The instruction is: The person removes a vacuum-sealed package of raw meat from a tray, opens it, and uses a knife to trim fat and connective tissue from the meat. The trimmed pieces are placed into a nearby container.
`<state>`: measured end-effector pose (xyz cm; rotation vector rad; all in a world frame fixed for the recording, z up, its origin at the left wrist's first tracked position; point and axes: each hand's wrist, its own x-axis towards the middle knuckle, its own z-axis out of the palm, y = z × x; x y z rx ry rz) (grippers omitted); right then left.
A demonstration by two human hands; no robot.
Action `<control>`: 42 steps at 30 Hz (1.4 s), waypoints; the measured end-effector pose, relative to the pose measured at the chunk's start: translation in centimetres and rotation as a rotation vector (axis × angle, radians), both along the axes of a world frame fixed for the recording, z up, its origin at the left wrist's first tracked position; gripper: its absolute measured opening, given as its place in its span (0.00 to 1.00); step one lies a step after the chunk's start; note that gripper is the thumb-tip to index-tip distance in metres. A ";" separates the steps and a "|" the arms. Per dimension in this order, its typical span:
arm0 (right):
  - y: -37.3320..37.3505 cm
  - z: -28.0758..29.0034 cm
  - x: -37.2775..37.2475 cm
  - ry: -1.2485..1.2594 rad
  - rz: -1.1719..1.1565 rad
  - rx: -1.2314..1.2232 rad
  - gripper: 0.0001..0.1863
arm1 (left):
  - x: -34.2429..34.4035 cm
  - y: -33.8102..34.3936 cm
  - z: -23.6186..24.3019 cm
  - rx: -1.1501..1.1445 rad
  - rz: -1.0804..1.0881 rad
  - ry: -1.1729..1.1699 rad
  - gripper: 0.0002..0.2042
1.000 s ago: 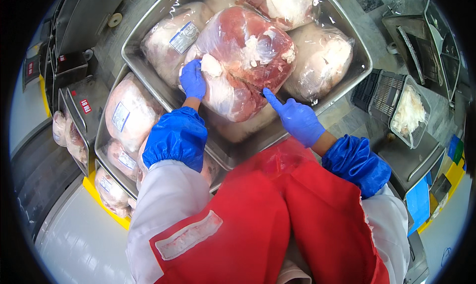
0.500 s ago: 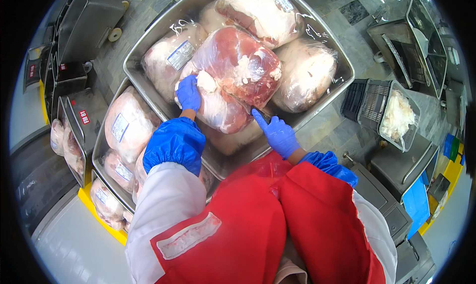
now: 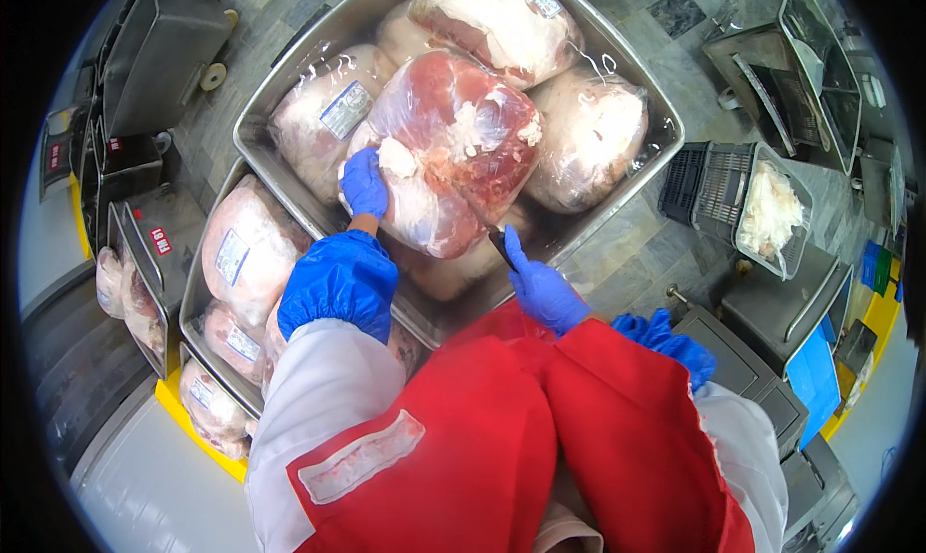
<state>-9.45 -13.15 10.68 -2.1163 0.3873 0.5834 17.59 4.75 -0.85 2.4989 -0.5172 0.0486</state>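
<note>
A large piece of red meat with white fat [image 3: 453,133] lies on top of other wrapped pieces in a steel tub [image 3: 666,181]. At its left edge, my left hand [image 3: 364,183], in a blue-purple glove, has its fingers curled over the fat and grips it. My right hand [image 3: 548,290], gloved alike, is closed round the black handle of a knife [image 3: 499,240], with the index finger stretched along it. The knife blade points up and left into the near right side of the meat; most of it is hard to make out there.
Plastic-wrapped pieces of meat [image 3: 603,138] surround the top one. A second tub on the left holds more labelled pieces [image 3: 243,249]. To the right stand a grey crate [image 3: 723,188] with white scraps and steel carts [image 3: 801,70]. Tiled floor [image 3: 637,254] shows between them.
My right hand has drawn back slightly down and right, with more of the knife handle showing. A cut line in the meat shows more plainly. My left hand stays at the same spot.
</note>
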 end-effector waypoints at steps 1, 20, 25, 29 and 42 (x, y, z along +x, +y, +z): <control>0.6 -1.2 -0.5 0.020 0.004 -0.042 0.39 | 0.0 -0.2 0.0 0.003 -0.013 0.010 0.12; -0.4 -1.4 -0.5 -0.076 -0.018 0.054 0.37 | 0.9 1.3 -1.0 -0.123 -0.062 -0.007 0.12; -2.6 -0.4 -0.7 -0.185 -0.032 0.157 0.35 | 1.0 1.1 0.3 -0.226 -0.027 0.190 0.10; -2.1 0.5 -1.5 -0.117 -0.057 0.166 0.36 | 0.5 0.4 3.7 -0.213 -0.144 0.108 0.10; 3.0 -4.6 -2.8 -0.094 -0.166 0.029 0.36 | -2.7 -5.6 8.8 0.562 -0.831 -0.159 0.14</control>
